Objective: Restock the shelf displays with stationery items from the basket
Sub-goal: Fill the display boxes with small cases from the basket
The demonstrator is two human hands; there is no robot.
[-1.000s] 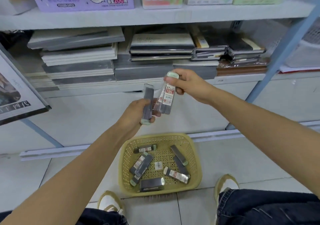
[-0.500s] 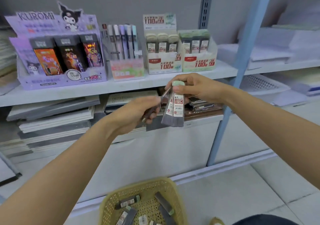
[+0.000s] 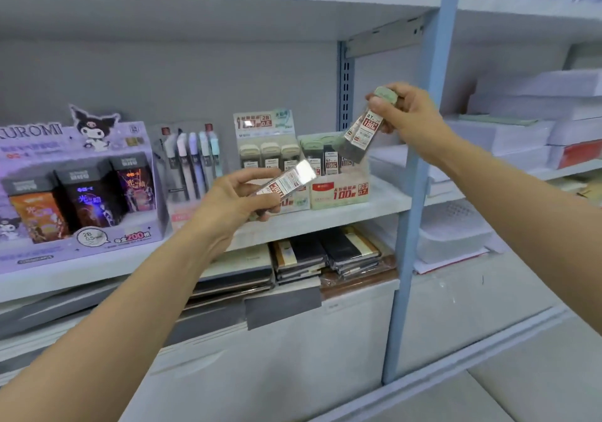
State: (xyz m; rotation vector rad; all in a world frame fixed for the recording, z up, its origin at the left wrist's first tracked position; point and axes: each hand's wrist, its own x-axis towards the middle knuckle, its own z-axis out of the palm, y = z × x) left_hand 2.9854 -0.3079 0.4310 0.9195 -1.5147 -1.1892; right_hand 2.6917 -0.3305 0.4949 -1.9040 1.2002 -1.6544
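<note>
My right hand pinches the green cap end of two pencil-lead cases, which hang tilted just above the right green display box marked 0.7. My left hand holds another lead case lying flat, in front of the left display box marked 0.5. Both boxes stand on the middle shelf and hold rows of upright lead cases. The basket is out of view.
A purple Kuromi display and a rack of pens stand to the left on the same shelf. Stacked notebooks lie on the shelf below. A blue upright post rises right of the boxes, with paper stacks beyond.
The view has lifted from the basket to the shelf. Both hands rose and parted: the right carried its cases up over the right box, the left moved toward the left box.
</note>
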